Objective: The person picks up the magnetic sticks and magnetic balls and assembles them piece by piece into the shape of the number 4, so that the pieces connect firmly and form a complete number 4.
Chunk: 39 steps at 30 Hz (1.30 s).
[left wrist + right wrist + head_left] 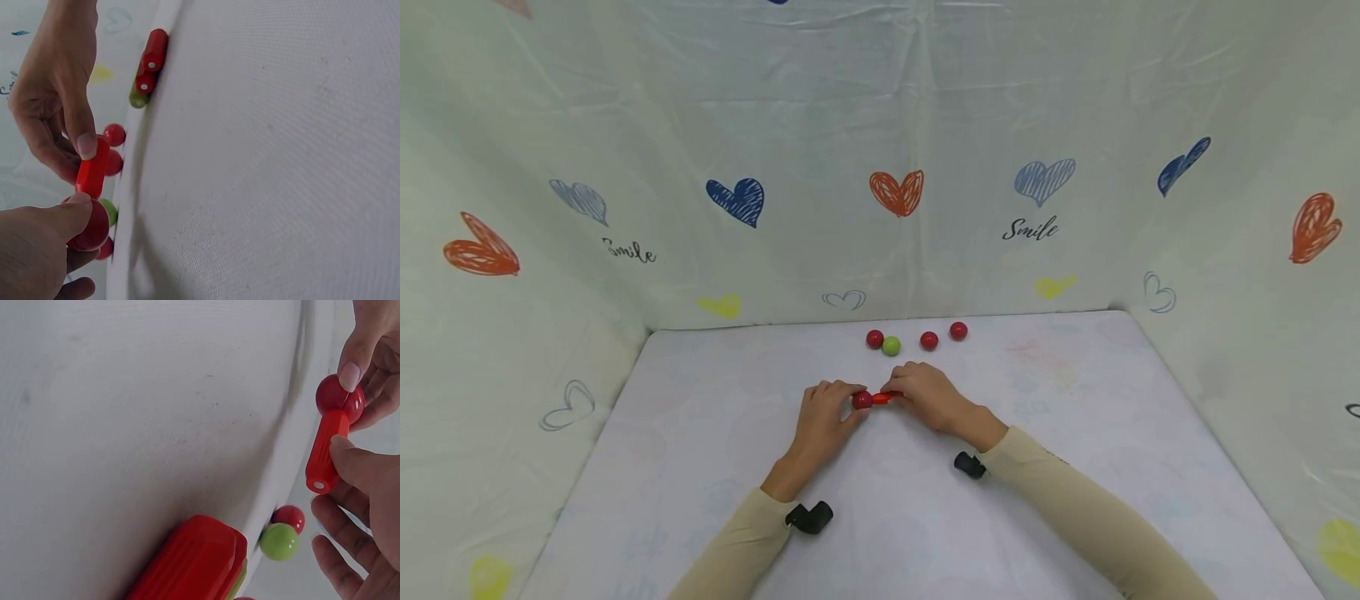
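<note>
A dark red ball (862,400) is pinched between the thumb and fingers of my left hand (823,425). My right hand (928,400) pinches a bright red ridged stick (326,450) between thumb and fingers. One end of the stick touches the ball (340,399), and its other end shows a small pale round spot in the right wrist view. In the left wrist view the thumb of my left hand (37,244) lies over the ball (92,228), close to the stick (93,169).
Toward the back of the table (737,358) lie several red balls (928,340) and a green ball (891,346). Red sticks (155,50) and a green one (139,99) lie together in the left wrist view. A patterned sheet (820,250) hangs behind.
</note>
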Motion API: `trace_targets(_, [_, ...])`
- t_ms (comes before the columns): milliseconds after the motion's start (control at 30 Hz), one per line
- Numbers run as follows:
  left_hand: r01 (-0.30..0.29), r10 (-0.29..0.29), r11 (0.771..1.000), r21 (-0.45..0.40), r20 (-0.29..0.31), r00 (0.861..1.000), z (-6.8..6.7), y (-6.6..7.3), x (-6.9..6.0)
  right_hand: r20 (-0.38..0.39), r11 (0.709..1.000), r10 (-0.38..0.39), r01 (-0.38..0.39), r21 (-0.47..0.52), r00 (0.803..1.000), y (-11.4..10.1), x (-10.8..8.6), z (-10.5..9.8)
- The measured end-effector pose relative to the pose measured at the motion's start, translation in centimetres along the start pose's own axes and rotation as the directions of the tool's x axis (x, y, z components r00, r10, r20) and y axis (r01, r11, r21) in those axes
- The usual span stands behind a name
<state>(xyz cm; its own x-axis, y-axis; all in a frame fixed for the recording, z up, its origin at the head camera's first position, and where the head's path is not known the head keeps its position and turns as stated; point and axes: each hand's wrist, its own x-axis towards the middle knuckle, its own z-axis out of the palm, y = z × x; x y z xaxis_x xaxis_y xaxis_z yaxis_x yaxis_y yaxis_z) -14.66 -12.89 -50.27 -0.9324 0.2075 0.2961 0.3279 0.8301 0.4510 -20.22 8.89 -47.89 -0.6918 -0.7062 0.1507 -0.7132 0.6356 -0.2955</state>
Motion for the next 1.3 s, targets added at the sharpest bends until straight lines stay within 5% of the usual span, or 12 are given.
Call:
trace_targets(333, [0.007, -0.007, 1.000, 0.004, -0.009, 1.000, 0.0, -0.2, -0.1, -0.012, 0.998, 0.051, -0.051, -0.028, 0.999, 0.7, 0.0, -0.5])
trace_targets(500, [0.030, -0.030, 1.000, 0.008, -0.007, 1.000, -0.2, -0.3, -0.2, -0.052, 0.988, 0.139, -0.142, -0.065, 0.989, 2.4, 0.3, -1.6])
trace_targets(767, [0.040, -0.040, 0.999, -0.007, -0.003, 0.999, -0.3, -0.3, -0.2, -0.006, 0.946, 0.275, -0.271, -0.178, 0.961, 5.6, 0.8, -2.3])
trace_targets(1300, [0.068, -0.068, 0.998, -0.002, 0.008, 0.998, -0.1, -0.5, -0.4, 0.033, 0.931, 0.311, -0.297, -0.211, 0.950, 7.1, 1.8, -1.8])
